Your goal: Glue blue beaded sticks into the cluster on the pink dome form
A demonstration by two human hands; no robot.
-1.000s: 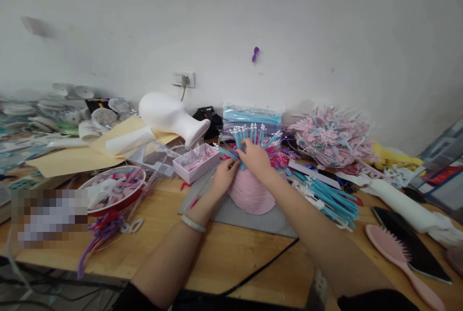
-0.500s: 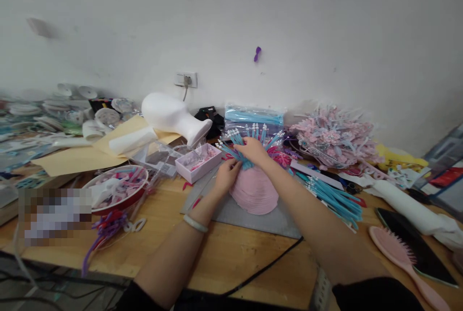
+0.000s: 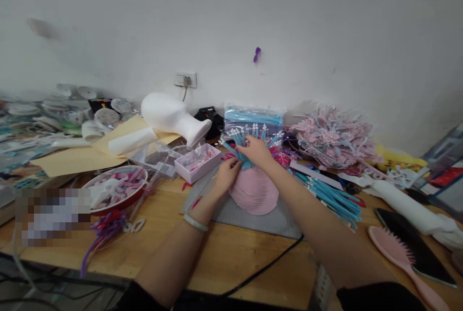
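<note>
A pink, ribbed, rounded piece (image 3: 253,191) lies on a grey mat (image 3: 249,222). From its far edge fans a cluster of blue bead-tipped pipe cleaners (image 3: 238,136). My right hand (image 3: 258,152) reaches over the cluster from the right, its thumb and fingers pinched on some of the blue stems. Close to their base, at the left, my left hand (image 3: 227,175) has its fingers curled against the stems; the fingertips are partly hidden. More loose blue pipe cleaners with white tips (image 3: 333,200) lie to the right.
A lilac box (image 3: 198,166) of small pink bits stands left of the mat, before a white foam head (image 3: 170,113). A red-rimmed bowl (image 3: 125,201) sits further left. To the right are a pink hairbrush (image 3: 392,248), a dark tablet-like slab (image 3: 421,253) and a pink flower heap (image 3: 336,132).
My right hand has shifted slightly among the blue stems, with its fingertips a little further right. My left hand and the pink piece are almost unmoved.
</note>
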